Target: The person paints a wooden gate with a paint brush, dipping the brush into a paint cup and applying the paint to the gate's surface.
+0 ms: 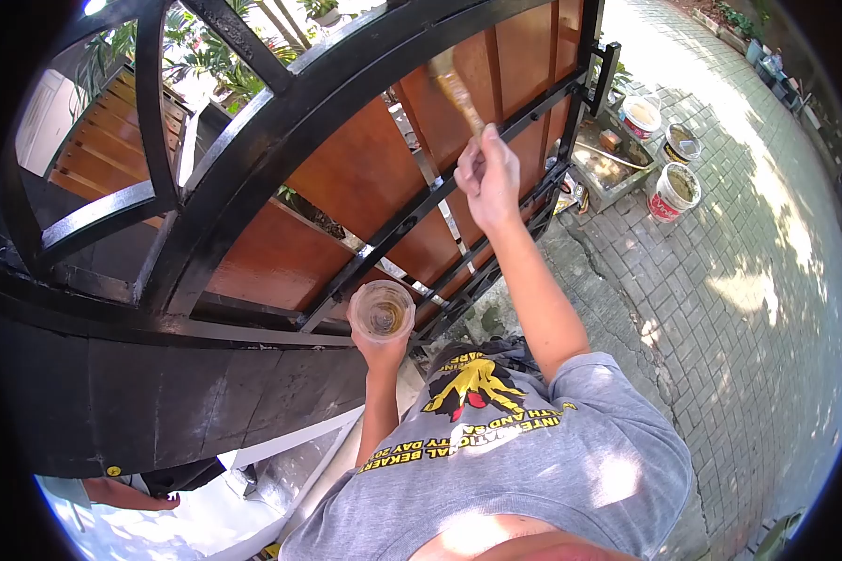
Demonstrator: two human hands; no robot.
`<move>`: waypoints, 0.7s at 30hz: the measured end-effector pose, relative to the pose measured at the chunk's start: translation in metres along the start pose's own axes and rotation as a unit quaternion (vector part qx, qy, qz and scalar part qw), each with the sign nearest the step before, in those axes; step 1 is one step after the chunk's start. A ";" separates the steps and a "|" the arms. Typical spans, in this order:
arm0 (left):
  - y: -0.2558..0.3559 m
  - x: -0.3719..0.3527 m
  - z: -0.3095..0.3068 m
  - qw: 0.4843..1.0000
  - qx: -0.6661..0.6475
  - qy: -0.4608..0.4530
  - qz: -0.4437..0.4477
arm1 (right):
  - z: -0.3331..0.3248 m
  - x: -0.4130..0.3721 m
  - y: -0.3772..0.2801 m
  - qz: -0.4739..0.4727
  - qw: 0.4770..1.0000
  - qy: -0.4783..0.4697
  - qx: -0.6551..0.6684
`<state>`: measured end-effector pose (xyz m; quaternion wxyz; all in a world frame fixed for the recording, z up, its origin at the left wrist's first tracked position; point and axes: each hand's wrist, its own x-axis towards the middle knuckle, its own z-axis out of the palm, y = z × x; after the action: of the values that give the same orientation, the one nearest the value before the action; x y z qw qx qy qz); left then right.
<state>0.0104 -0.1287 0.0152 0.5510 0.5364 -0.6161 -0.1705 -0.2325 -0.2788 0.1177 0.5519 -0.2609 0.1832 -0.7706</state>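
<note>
My right hand (pixel 489 178) is closed round the handle of a paintbrush (pixel 458 96). The bristle end of the brush is up against a reddish-brown wooden panel (pixel 360 173) of a black metal gate (pixel 253 159), near the top bar. Lower down, my left hand (pixel 376 348) is wrapped round a clear plastic cup (pixel 384 311). A yellowish, see-through liquid shows in the bottom of the cup. Most of the left fingers are hidden behind the cup.
Buckets stand on the paving at right: a white-and-red one (pixel 672 194), a white one (pixel 640 117) and a dark one (pixel 680 143), beside a concrete box (pixel 617 173). Another person's arm (pixel 131 496) shows at lower left, past a dark wall (pixel 159 402).
</note>
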 end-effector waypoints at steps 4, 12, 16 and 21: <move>0.004 0.003 0.007 1.000 -0.014 -0.002 0.013 | -0.005 -0.013 0.004 -0.012 0.992 -0.028 -0.123; 0.004 0.005 0.021 0.999 -0.024 -0.033 0.006 | -0.022 -0.009 -0.028 0.001 0.962 -0.085 -0.261; 0.005 0.009 0.032 0.997 -0.041 -0.055 0.027 | -0.037 -0.002 -0.040 -0.068 0.924 -0.126 -0.355; 0.015 0.015 0.042 0.995 -0.037 -0.072 0.059 | -0.052 0.013 -0.048 -0.066 0.962 0.003 -0.266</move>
<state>-0.0305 -0.1523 0.0204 0.5333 0.4647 -0.6784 -0.1986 -0.3035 -0.2758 0.1065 0.4101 -0.4077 0.3650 -0.7297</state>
